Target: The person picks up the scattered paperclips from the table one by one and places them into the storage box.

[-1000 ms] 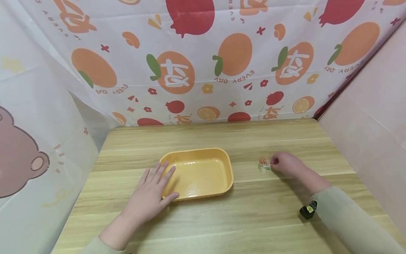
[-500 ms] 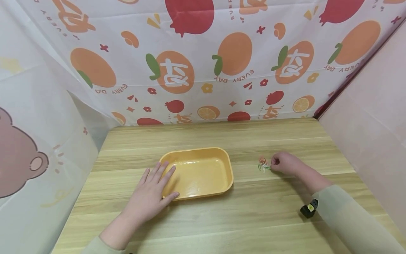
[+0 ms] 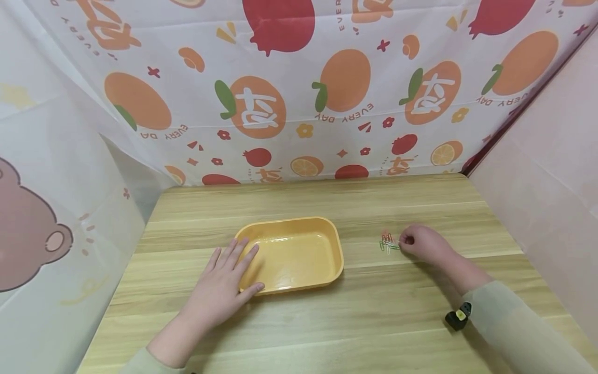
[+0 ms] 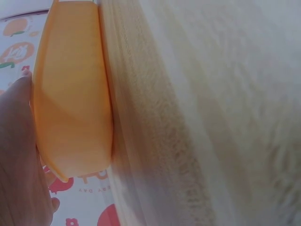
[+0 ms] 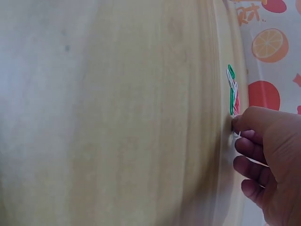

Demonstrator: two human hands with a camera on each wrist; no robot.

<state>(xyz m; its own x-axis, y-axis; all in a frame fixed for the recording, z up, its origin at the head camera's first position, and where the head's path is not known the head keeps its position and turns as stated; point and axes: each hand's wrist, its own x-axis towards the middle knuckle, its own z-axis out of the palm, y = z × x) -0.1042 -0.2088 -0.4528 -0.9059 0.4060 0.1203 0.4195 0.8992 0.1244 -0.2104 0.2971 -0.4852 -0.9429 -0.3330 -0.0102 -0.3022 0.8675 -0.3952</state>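
A yellow rectangular tray (image 3: 291, 259) sits near the middle of the table in the head view. My left hand (image 3: 221, 283) lies over its left end with the fingers spread, reaching across the rim; in the left wrist view the tray's side wall (image 4: 73, 94) stands beside that hand. To the right of the tray lies a small pile of paper clips (image 3: 388, 243) in red, green and white. At the pile's right edge my right hand (image 3: 425, 243) has thumb and index finger together, pinching a paper clip (image 5: 236, 135), of which only a pale bit shows below the fingertips.
The wood-grain table (image 3: 299, 332) extends around the tray. Behind it hangs a fruit-print cloth (image 3: 299, 104), with pale curtains (image 3: 551, 140) at the sides. A small black device (image 3: 458, 318) is at the right sleeve's cuff.
My right wrist and sleeve have shifted slightly down and right, while the fingertips stay at the pile's right edge. The left hand and the tray have not moved.
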